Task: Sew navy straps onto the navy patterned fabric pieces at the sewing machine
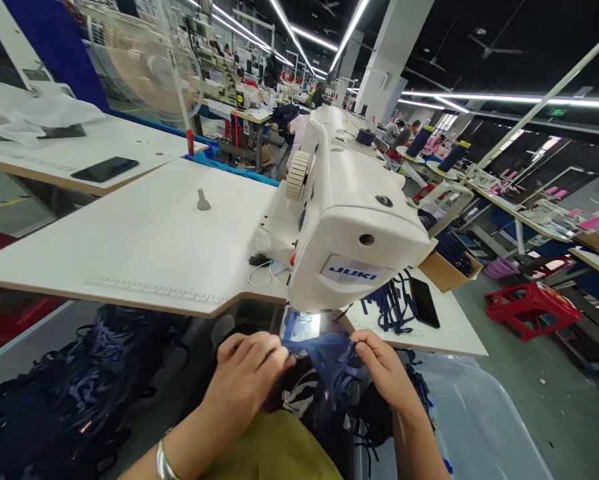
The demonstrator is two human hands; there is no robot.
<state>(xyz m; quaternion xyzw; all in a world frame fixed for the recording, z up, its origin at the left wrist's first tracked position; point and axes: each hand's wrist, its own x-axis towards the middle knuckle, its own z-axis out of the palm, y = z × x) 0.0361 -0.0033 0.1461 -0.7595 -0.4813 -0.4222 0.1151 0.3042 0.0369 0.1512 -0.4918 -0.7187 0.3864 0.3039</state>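
Note:
A strip of navy blue fabric (324,350) is stretched between my two hands, just under the lit needle area of a white sewing machine (359,220). My left hand (254,367) has its fingers curled closed over the left end of the cloth, near the needle. The right edge of the same cloth is pinched by my right hand (379,363), between thumb and fingers. Part of the fabric hangs down in folds toward my lap. The needle and presser foot are too small and glaring to make out.
Navy pieces are heaped in a bin (69,393) at lower left. Cut navy straps (389,303) and a black phone (424,302) lie right of the machine. A pale blue plastic bin (484,413) stands at lower right. A small metal piece (202,200) rests on the white table (129,233).

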